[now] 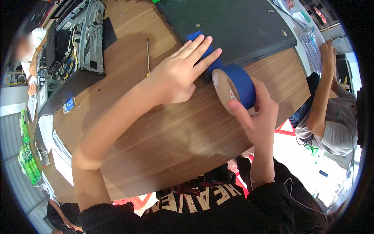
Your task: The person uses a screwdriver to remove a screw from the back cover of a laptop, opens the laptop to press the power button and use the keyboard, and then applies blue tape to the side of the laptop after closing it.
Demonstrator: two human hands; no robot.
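Observation:
A flat black metal panel (241, 27), perhaps a computer case's side, lies on the wooden table at the far right of centre. A strip of blue tape (194, 35) sticks to its near left edge and runs down to a roll of blue tape (242, 84). My left hand (175, 76) has its fingers stretched out and spread, the fingertips lying on the strip. Under those fingers part of the strip is hidden. Just off the panel's near edge, my right hand (261, 113) grips the roll, thumb at its cardboard core and fingers behind it.
An opened computer case (87, 43) with exposed cables stands at the far left. A thin screwdriver (148, 56) lies beyond my left forearm. A small blue-and-white box (69, 105) and paper sheets (60, 156) lie leftward. People sit at the left and right, near stacked papers (309, 48).

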